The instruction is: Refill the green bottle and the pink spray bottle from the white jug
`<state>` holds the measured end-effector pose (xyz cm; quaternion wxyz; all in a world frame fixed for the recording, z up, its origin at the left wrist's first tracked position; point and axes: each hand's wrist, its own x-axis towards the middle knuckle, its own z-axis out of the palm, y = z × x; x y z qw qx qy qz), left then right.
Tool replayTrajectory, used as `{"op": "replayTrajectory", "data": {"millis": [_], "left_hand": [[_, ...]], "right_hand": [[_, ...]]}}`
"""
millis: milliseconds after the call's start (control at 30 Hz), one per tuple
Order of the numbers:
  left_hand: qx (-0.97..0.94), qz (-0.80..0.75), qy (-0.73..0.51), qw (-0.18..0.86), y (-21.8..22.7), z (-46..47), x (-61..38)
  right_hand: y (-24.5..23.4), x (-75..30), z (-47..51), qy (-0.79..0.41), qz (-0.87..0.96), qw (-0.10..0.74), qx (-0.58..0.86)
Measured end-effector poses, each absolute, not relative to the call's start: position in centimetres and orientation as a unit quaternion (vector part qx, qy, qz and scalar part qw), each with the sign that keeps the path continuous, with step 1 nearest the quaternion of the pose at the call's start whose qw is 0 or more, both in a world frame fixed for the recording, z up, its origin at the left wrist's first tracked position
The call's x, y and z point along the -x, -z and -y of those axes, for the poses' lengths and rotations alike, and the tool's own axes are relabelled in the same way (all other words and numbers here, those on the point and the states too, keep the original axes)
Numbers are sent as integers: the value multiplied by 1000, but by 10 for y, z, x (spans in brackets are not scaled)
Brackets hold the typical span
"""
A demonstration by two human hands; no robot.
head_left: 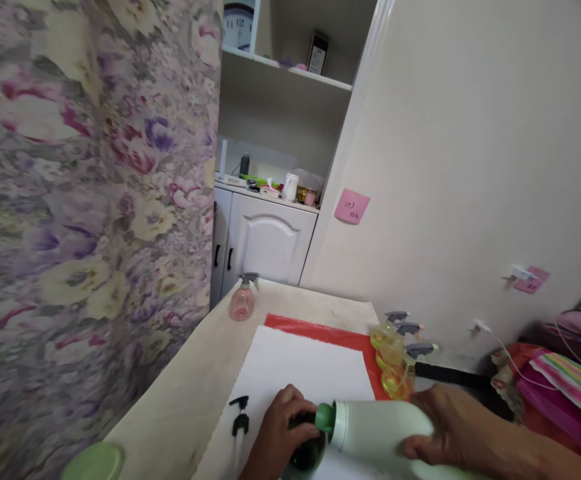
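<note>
My left hand (290,423) is wrapped round the neck of a dark bottle (307,453) above the white sheet (305,360). In my right hand (440,420) is a large pale green bottle (377,427), tipped on its side. Its green spout (325,418) meets the mouth of the dark bottle; whether liquid is flowing I cannot tell. Left of my left hand lies a black pump head (240,423) with a pale tube. A light green round lid (95,461) sits at the lower left, partly cut off by the frame.
A pink spray bottle (241,301) stands at the table's far left corner. Several spray bottles with yellow liquid (395,380) line the right edge, by a red sheet (315,325). A floral curtain (90,200) hangs left; a white cabinet (270,237) stands behind.
</note>
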<state>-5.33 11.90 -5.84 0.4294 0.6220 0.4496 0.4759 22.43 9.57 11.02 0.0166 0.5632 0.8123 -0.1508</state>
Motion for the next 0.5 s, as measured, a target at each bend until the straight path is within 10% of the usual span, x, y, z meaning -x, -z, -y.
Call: {"op": "replayTrajectory", "data": {"millis": [500], "left_hand": [[-627, -458, -471, 419, 58, -118, 54]], "right_hand": [[-121, -217, -92, 152, -822, 13, -549]]}}
